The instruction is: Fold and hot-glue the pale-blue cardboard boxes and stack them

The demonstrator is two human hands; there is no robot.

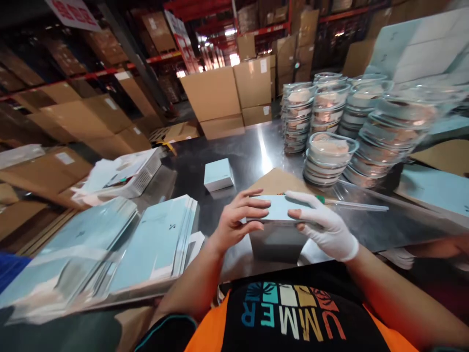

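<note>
A light blue cardboard box point(279, 209) is held between my two hands at the near edge of the table, its near side in shadow. My left hand point(240, 217), bare, has its fingers on the left end of the top and its thumb at the near edge. On the right end, my right hand point(328, 226) grips in a white glove with bare fingertips showing. Behind the box lies a brown cardboard piece point(276, 182). A smaller light blue box point(219, 175) sits farther off to the left.
Stacks of clear round containers point(331, 149) stand at the right. Flat light blue cartons point(152, 239) pile up at the left near a white basket point(141, 171). A clear rod point(361, 206) lies to the right. Another person's gloved hand point(399, 256) shows at the right edge.
</note>
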